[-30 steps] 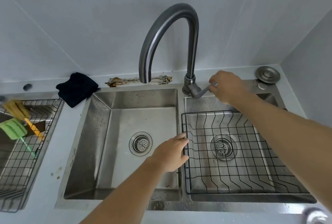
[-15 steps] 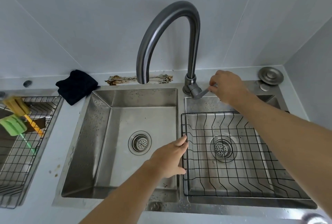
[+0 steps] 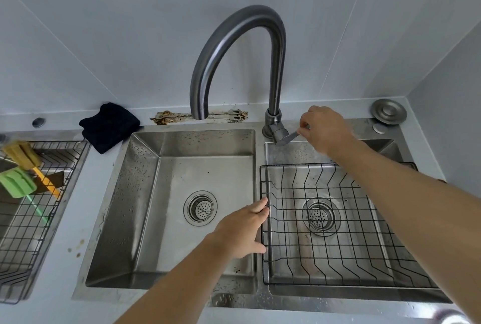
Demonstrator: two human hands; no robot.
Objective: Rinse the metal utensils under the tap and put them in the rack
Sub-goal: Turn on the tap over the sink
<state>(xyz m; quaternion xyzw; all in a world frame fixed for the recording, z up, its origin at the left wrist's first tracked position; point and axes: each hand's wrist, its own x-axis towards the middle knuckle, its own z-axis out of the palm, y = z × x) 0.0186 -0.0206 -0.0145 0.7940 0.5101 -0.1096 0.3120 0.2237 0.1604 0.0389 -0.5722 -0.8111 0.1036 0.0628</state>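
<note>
A curved steel tap (image 3: 234, 45) arches over the left basin (image 3: 182, 219); no water runs from it. My right hand (image 3: 325, 128) pinches the tap's lever handle (image 3: 289, 137) at its base. My left hand (image 3: 242, 230) rests with fingers spread on the divider, touching the left rim of the black wire rack (image 3: 338, 266) that sits in the right basin. The rack holds nothing. Two metal forks (image 3: 226, 115) lie on the ledge behind the spout, partly hidden by it, among brown stains.
A dark cloth (image 3: 109, 126) lies on the ledge at back left. A second wire rack (image 3: 23, 232) at far left holds a yellow brush (image 3: 23, 153) and a green brush (image 3: 15, 183). A round metal plug (image 3: 388, 111) sits at back right.
The view has shifted slightly closer and lower. Both hands stay nearly where they were, right on the lever, left at the rack's rim.
</note>
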